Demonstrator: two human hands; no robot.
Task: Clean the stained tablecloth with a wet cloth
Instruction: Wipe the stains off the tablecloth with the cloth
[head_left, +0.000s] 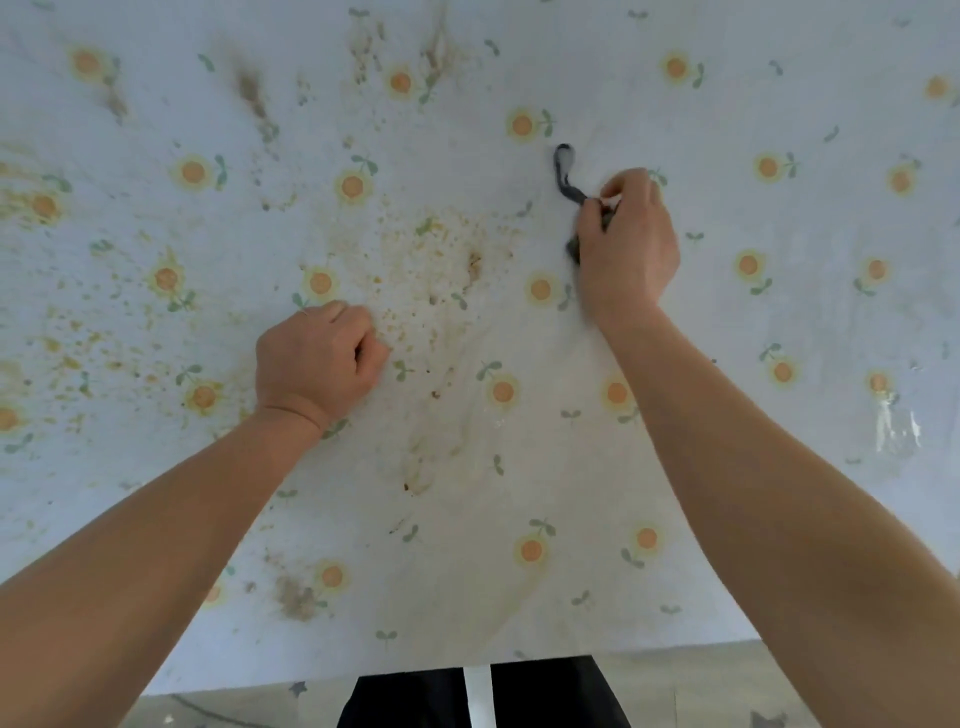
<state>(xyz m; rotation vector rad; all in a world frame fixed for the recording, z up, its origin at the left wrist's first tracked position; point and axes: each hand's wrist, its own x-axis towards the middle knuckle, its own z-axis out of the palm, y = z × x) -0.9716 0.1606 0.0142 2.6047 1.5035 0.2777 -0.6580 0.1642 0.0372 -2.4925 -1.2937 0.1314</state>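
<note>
Gripping a bunched dark cloth (573, 195), the right hand (626, 244) presses down on the flowered tablecloth (779, 322) at about 2 o'clock from the middle of the view. A thin loop of the cloth sticks out past the knuckles toward 11 o'clock. The left hand (317, 358) sits at 9 o'clock, fingers curled into a fist that holds nothing, knuckles resting on the fabric. Between the hands, toward 12 o'clock, lies a patch of brown speckled stains (431, 254); more stains spread out at 9 and 11 o'clock.
</note>
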